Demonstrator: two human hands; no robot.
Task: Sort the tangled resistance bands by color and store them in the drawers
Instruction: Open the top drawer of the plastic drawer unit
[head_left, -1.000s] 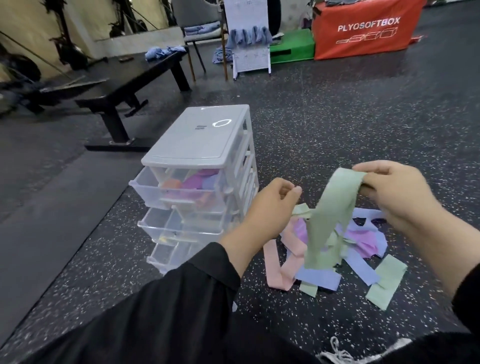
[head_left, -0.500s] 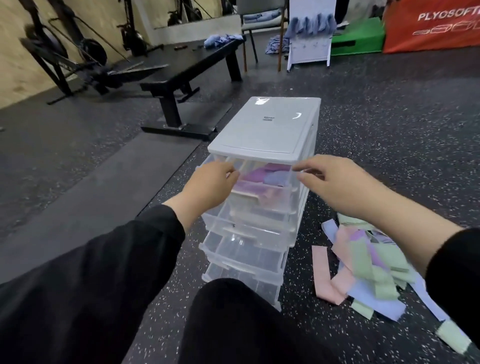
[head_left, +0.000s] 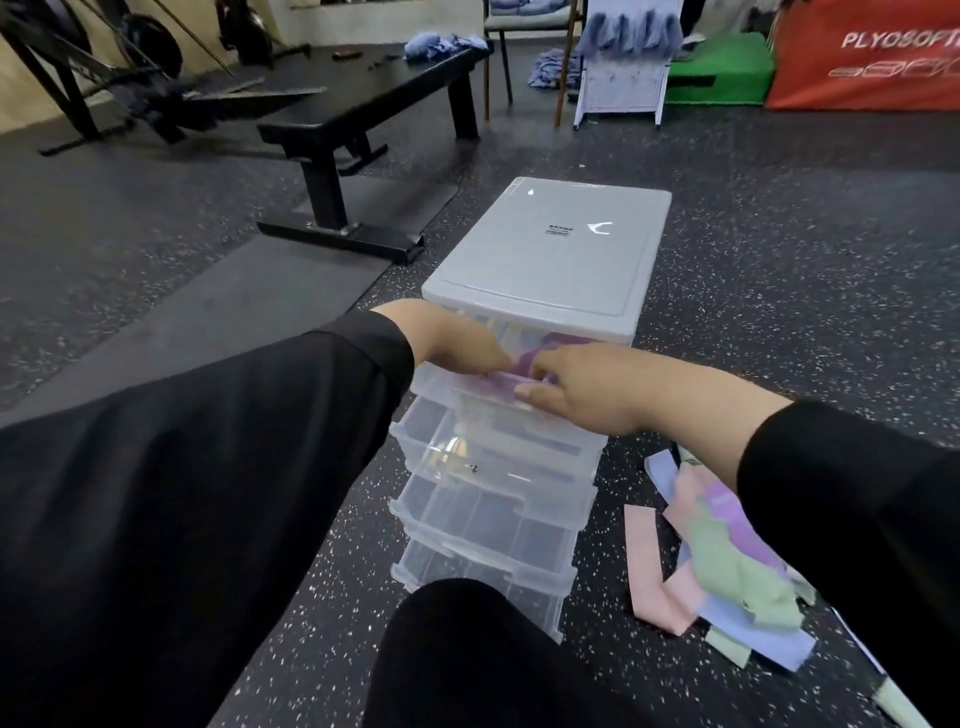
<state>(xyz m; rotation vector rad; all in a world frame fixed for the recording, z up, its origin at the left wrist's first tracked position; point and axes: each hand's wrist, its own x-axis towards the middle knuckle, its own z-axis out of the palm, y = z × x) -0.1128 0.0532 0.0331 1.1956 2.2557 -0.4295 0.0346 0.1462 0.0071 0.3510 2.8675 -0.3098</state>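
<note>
Both hands (head_left: 457, 345) (head_left: 576, 397) moved together, gripping top drawer (head_left: 467, 410) front; drawer unit (head_left: 550, 244) runs lengthwise away.

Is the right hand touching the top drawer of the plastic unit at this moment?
Touching. In the head view, the right hand rests on the front edge of the top drawer, thumb pressed against its rim, with no gap visible.

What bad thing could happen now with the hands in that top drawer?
The top drawer already holds purple bands and both hands, left hand and right hand, are at its front, so fingers might get pinched if it slides shut. The pile of bands on the floor lies beside the knee and could get knelt on or scattered.
</note>
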